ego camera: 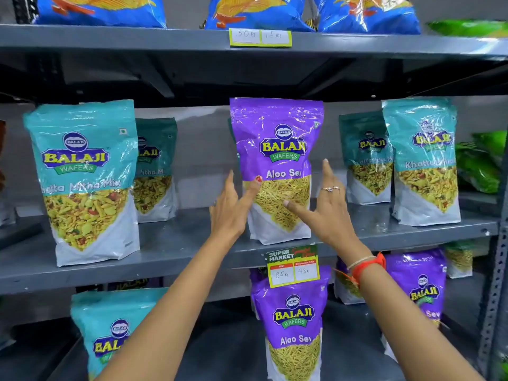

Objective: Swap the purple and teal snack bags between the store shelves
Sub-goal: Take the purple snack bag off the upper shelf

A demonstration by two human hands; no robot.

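A purple Aloo Sev bag [276, 138] stands upright in the middle of the middle shelf [176, 251], between teal mix bags. My left hand [231, 210] is at its lower left, fingers spread beside the edge and thumb resting on the front. My right hand [327, 213] is at its lower right, thumb on the front and fingers pointing up clear of the side. Teal bags stand at the left [82, 177], behind it [155, 166] and at the right [424, 160]. On the lower shelf are a teal bag [110, 325] and purple bags [294, 320] [420, 287].
Blue chip bags [261, 12] line the top shelf [137, 39]. Green bags [481, 163] lie at the far right. A price tag [292, 266] hangs on the middle shelf's front edge. A perforated steel upright [494, 284] borders the right side.
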